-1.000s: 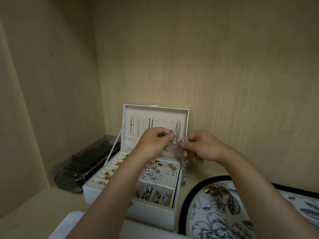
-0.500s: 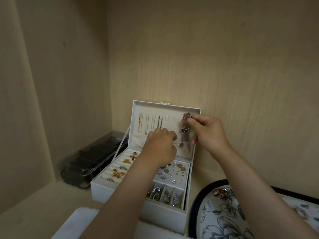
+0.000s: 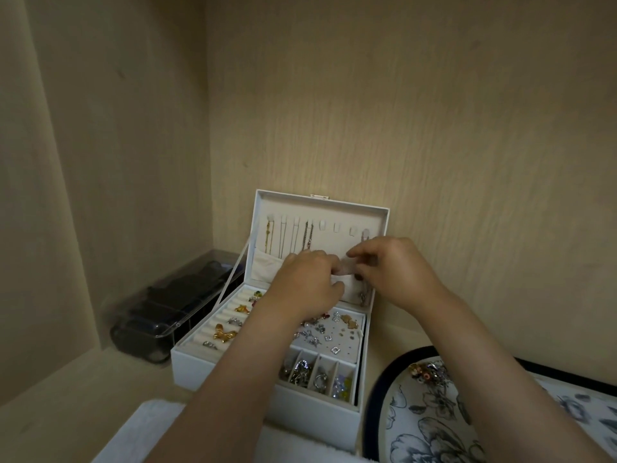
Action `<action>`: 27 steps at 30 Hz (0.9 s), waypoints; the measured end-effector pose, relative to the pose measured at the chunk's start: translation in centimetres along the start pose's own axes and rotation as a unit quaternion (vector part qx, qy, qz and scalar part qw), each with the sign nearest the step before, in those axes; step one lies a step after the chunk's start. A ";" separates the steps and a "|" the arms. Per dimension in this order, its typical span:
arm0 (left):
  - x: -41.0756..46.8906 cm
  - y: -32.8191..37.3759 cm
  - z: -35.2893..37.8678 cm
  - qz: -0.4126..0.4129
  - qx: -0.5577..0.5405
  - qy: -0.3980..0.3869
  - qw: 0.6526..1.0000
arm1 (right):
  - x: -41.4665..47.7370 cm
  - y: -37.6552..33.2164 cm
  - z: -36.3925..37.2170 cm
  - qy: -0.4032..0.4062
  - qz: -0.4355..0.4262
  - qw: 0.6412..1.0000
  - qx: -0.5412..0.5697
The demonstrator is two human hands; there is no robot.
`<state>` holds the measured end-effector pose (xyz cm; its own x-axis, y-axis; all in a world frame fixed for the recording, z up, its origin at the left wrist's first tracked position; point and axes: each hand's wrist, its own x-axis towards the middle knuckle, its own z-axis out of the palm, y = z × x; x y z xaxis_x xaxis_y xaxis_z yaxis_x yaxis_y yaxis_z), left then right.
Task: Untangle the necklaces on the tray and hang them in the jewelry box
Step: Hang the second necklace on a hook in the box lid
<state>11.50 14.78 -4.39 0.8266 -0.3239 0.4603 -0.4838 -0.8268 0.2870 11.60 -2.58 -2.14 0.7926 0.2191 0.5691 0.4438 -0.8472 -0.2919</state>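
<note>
Two hands: both up at the open lid, centre of frame, fingertips nearly meeting
left hand (image 3: 305,284): fingers (image 3: 329,267) curled at the top edge of the lid pocket (image 3: 267,267); blurred, cannot tell whether they pinch it
right hand (image 3: 397,272): fingers (image 3: 365,260) pressed together with the thumb, pinching the necklace (image 3: 366,236)
necklace: hangs from the rightmost hook in the lid, passes behind the right hand, lower end shows below it against the pocket
jewelry box (image 3: 320,412): white, centre of frame, lid upright near the back wall; four other chains (image 3: 307,240) on the left hooks
box base: ring rolls on the left with rings and a gold bow (image 3: 224,334), earring panel on the right, small compartments along the front
tray (image 3: 372,406): floral, dark rim, lower right of frame, just beside the box
tangle (image 3: 429,372): necklaces heaped near the tray's upper edge, well apart from both hands
case (image 3: 160,315): clear lid, dark contents, left of the box by the side wall
towel (image 3: 133,436): white, bottom edge of frame, in front of the box
</note>
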 end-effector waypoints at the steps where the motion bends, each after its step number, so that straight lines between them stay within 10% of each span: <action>1: 0.0 0.0 0.0 0.000 -0.002 0.001 1.000 | -0.1 -0.1 -0.4 0.017 -0.012 1.000 0.004; 7: -0.1 0.1 -0.2 -0.005 -0.007 0.001 1.000 | -1.1 -0.6 -0.2 -0.064 -0.073 0.967 -0.235; 13: -0.2 0.1 -0.3 -0.008 -0.009 0.001 1.000 | -0.6 0.6 0.8 -0.048 -0.073 0.972 -0.216; 21: -0.2 0.2 -0.4 0.001 -0.011 0.000 1.000 | -0.6 0.5 2.0 0.178 -0.031 0.979 -0.093; 27: -0.2 0.2 -0.5 -0.008 -0.016 -0.004 1.000 | -0.7 0.3 1.2 0.034 -0.088 0.979 -0.182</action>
<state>11.07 14.95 -4.01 0.8364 -0.3152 0.4484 -0.4800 -0.8162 0.3217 11.70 -2.44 -3.57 0.6816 0.3557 0.6394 0.3831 -0.9180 0.1023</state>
